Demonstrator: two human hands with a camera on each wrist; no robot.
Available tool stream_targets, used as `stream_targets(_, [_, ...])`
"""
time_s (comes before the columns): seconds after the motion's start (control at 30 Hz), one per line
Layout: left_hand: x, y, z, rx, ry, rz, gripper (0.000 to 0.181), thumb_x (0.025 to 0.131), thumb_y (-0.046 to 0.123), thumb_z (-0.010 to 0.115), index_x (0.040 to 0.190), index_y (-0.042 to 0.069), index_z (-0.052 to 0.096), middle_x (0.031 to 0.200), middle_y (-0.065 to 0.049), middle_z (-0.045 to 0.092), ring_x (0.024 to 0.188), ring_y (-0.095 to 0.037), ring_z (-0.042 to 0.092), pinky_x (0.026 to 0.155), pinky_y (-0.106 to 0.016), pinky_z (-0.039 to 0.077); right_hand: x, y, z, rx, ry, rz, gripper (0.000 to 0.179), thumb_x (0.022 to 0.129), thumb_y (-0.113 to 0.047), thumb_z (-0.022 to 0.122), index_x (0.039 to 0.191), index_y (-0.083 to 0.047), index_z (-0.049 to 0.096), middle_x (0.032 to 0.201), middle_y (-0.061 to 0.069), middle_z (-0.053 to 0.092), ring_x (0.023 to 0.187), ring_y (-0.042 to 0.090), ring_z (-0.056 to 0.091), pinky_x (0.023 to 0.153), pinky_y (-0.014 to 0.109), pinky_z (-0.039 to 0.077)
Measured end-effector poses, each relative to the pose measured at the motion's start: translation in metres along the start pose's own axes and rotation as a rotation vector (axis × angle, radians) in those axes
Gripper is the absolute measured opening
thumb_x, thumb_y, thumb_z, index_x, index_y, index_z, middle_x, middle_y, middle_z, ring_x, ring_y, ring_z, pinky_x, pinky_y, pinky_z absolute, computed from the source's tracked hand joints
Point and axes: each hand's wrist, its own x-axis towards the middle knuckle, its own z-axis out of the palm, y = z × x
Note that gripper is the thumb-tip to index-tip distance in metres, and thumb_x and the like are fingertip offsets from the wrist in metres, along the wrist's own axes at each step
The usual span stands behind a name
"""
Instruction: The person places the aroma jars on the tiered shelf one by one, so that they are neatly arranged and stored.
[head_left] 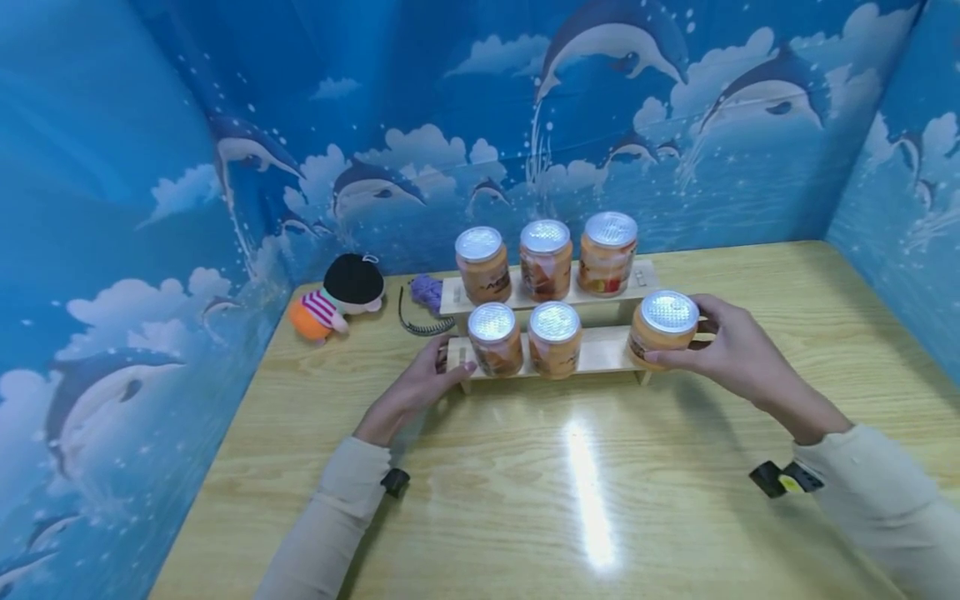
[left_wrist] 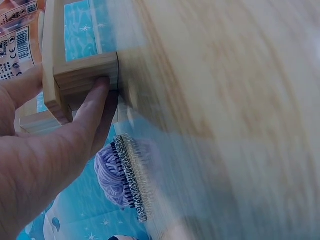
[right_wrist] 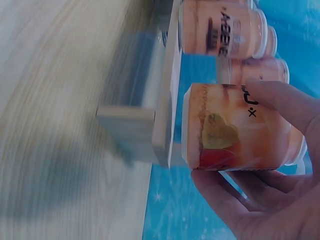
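A two-step wooden rack stands on the table. In the head view my right hand holds an orange-labelled jar with a pale, shiny lid over the right end of the lower step. Thumb and fingers are around its sides; the right wrist view shows a narrow gap between the jar's base and the step. My left hand grips the lower step's left end, thumb on top and fingers underneath. Two similar jars, a left one and a middle one, stand on that step.
On the upper step stand three more jars. Left of the rack lie purple yarn, a dark coiled strip and a plush doll. A blue dolphin-print curtain closes off the table's back and sides.
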Motion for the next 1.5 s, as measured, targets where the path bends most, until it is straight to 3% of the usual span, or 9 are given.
stream_targets(0.1, [-0.001, 0.000, -0.001, 0.004, -0.003, 0.003, 0.083, 0.099, 0.027, 0.068, 0.162, 0.010, 0.016, 0.161, -0.022, 0.029, 0.146, -0.036, 0.033, 0.119, -0.048, 0.030, 0.004, -0.006, 0.009, 0.024, -0.032, 0.004, 0.092, 0.081, -0.039, 0.087, 0.149, 0.003, 0.040, 0.137, 0.024, 0.054, 0.121, 0.042, 0.055, 0.089, 0.050, 0.053])
stream_targets(0.17, [0.000, 0.000, -0.002, 0.007, -0.006, 0.008, 0.083, 0.099, 0.028, 0.067, 0.162, 0.010, 0.015, 0.162, -0.023, 0.026, 0.147, -0.037, 0.030, 0.119, -0.049, 0.028, 0.007, -0.009, 0.014, 0.039, -0.046, -0.003, 0.093, 0.081, -0.039, 0.087, 0.149, 0.002, 0.040, 0.138, 0.023, 0.054, 0.122, 0.041, 0.055, 0.092, 0.053, 0.052])
stream_targets(0.33, [0.001, -0.001, -0.002, 0.005, -0.008, 0.017, 0.083, 0.100, 0.028, 0.067, 0.162, 0.010, 0.015, 0.163, -0.023, 0.024, 0.148, -0.039, 0.028, 0.119, -0.050, 0.027, 0.012, -0.013, 0.024, 0.062, -0.067, -0.038, 0.090, 0.081, -0.036, 0.088, 0.149, 0.001, 0.041, 0.138, 0.021, 0.055, 0.121, 0.039, 0.056, 0.092, 0.053, 0.053])
stream_targets(0.5, [0.000, -0.001, -0.001, -0.005, -0.005, 0.015, 0.081, 0.100, 0.026, 0.066, 0.162, 0.009, 0.016, 0.161, -0.023, 0.029, 0.146, -0.038, 0.033, 0.118, -0.049, 0.031, 0.016, -0.015, 0.032, 0.084, -0.081, -0.063, 0.089, 0.081, -0.034, 0.088, 0.148, 0.001, 0.043, 0.137, 0.021, 0.055, 0.121, 0.039, 0.056, 0.091, 0.052, 0.054])
stream_targets(0.63, [-0.001, -0.001, 0.000, -0.017, -0.013, 0.018, 0.081, 0.100, 0.025, 0.066, 0.161, 0.008, 0.016, 0.157, -0.022, 0.035, 0.143, -0.035, 0.038, 0.116, -0.047, 0.035, 0.018, -0.016, 0.035, 0.094, -0.090, -0.066, 0.089, 0.081, -0.033, 0.088, 0.148, 0.003, 0.042, 0.136, 0.022, 0.055, 0.119, 0.039, 0.057, 0.090, 0.049, 0.054])
stream_targets(0.83, [0.000, -0.001, 0.000, -0.016, -0.007, 0.015, 0.082, 0.100, 0.027, 0.067, 0.162, 0.009, 0.016, 0.159, -0.022, 0.034, 0.144, -0.035, 0.036, 0.117, -0.047, 0.034, 0.020, -0.016, 0.037, 0.079, -0.083, -0.064, 0.088, 0.081, -0.033, 0.088, 0.147, 0.003, 0.043, 0.134, 0.021, 0.056, 0.117, 0.038, 0.059, 0.088, 0.047, 0.055])
stream_targets(1.1, [-0.001, -0.006, 0.001, 0.026, 0.051, 0.057, 0.087, 0.098, 0.034, 0.069, 0.163, 0.011, 0.014, 0.161, -0.021, 0.030, 0.145, -0.037, 0.035, 0.117, -0.050, 0.033, 0.017, -0.018, 0.033, 0.100, -0.136, -0.032, 0.094, 0.081, -0.035, 0.087, 0.152, 0.000, 0.037, 0.141, 0.023, 0.050, 0.124, 0.043, 0.055, 0.094, 0.053, 0.054])
stream_targets(1.3, [-0.023, -0.006, -0.004, 0.126, 0.110, 0.102, 0.081, 0.102, 0.035, 0.063, 0.163, 0.013, 0.014, 0.162, -0.019, 0.028, 0.143, -0.039, 0.037, 0.112, -0.053, 0.039, 0.004, -0.016, 0.019, 0.019, -0.160, -0.009, 0.095, 0.083, -0.035, 0.086, 0.153, 0.001, 0.034, 0.150, 0.028, 0.041, 0.132, 0.052, 0.045, 0.101, 0.062, 0.046])
stream_targets(1.5, [-0.053, -0.001, -0.007, 0.388, 0.177, 0.150, 0.083, 0.103, 0.035, 0.061, 0.163, 0.010, 0.011, 0.166, -0.018, 0.020, 0.147, -0.039, 0.031, 0.116, -0.055, 0.032, -0.019, -0.008, 0.005, -0.186, -0.136, -0.048, 0.095, 0.085, -0.039, 0.083, 0.152, 0.006, 0.034, 0.151, 0.032, 0.039, 0.130, 0.056, 0.041, 0.099, 0.070, 0.042])
